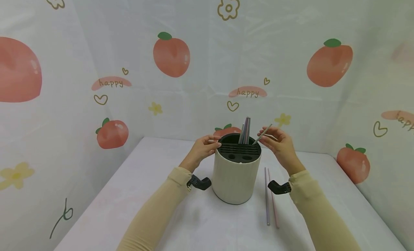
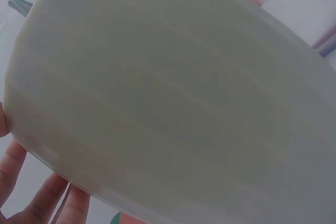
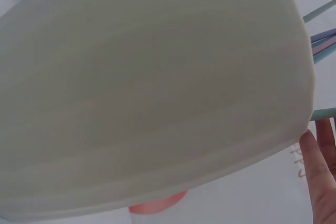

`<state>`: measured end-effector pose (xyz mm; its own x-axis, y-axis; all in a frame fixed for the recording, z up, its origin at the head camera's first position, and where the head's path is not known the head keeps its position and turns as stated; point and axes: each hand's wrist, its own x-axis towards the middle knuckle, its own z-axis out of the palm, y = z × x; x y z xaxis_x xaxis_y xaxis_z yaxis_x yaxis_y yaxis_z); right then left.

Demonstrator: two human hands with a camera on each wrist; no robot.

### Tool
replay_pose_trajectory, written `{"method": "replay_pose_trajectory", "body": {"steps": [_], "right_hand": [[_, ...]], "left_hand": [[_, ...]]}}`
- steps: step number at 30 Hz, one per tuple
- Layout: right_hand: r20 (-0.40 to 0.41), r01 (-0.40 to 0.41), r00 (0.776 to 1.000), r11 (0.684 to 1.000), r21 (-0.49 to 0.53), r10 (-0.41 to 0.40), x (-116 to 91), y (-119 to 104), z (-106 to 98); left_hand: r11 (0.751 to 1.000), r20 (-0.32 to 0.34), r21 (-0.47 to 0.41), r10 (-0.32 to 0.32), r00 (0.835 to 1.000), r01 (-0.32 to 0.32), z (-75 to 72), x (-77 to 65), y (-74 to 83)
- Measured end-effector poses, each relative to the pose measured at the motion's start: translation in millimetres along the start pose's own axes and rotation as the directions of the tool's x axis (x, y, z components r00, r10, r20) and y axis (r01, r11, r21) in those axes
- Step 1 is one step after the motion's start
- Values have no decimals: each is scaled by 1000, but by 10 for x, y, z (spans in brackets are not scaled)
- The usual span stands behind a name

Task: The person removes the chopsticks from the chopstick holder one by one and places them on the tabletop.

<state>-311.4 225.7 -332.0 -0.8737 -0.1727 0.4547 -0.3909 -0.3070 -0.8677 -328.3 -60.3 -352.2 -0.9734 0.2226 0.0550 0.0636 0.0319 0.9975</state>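
Note:
A cream utensil holder [image 1: 236, 179] with a black slotted top [image 1: 240, 148] stands upright on the table. My left hand [image 1: 203, 146] grips its left rim, thumb at the edge and fingers along the side. Several pastel chopsticks [image 1: 246, 130] stand bunched in the rear compartment. At the right rim, my right hand [image 1: 279, 141] pinches a pale green chopstick [image 1: 266, 128], tilted outward with its lower end inside the compartment. The right wrist view shows fingers [image 3: 315, 163] touching the rim beside this stick. The holder's wall hides most of both hands in the wrist views.
Two loose chopsticks, one purple [image 1: 266, 197] and one pink [image 1: 274, 204], lie on the white table [image 1: 181, 222] right of the holder, near my right forearm. A white curtain [image 1: 207, 64] printed with fruit surrounds the table at the back and sides.

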Motion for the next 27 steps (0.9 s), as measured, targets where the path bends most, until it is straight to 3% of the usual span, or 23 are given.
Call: {"method": "replay_pose_trajectory", "body": {"steps": [9,14,19,23,27], "right_hand": [[2,1,1000,999,-54,-1,42,12,5],[8,47,999,994,-97,-47,110,-116,44],[-44,152,987,988,-26,-153,225,-430,105],[-129,254,962,963,87,-242,338,-778,123],[-248,312,931,936,165,-267,409,-1113,76]], "left_hand": [[1000,4,-9,3,1000,-3,2,-2,-1],[1000,-1,-10,8,1000,-8,1,-2,-1],[1000,-1,-8,7,1000,-7,2,-2,1],[1000,-1,-6,0,1000,0,5,-5,7],[1000,-2,-2,4,1000,-4,9,-9,12]]}}
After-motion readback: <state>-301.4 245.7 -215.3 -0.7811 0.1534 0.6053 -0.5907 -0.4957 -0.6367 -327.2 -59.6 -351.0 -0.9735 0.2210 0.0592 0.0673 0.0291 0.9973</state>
